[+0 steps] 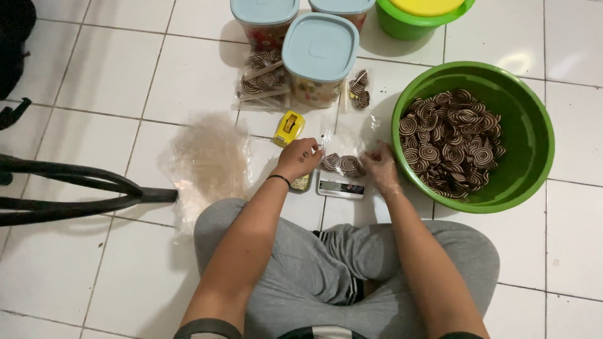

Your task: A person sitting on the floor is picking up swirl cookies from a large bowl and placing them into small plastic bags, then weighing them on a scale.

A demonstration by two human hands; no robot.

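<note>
Both hands held a clear bag of spiral cookies [342,163] on the small digital scale [340,186]: left hand [300,157] fingers pinching its mouth, gloved right hand [380,166] fingers steadying its side. A loosened pinch could have spilled cookies onto the tiled floor [113,75].

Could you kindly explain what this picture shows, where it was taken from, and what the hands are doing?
The one picture comes from a camera worn on a person's head, looking down at their crossed legs on a white tiled floor. The left hand and the right hand, which seems to wear a thin clear glove, hold a clear bag of spiral biscuits over a small scale. To the right stands a green basin full of the same biscuits. Ahead are lidded jars, filled bags, a yellow tape dispenser and empty bags.
</note>
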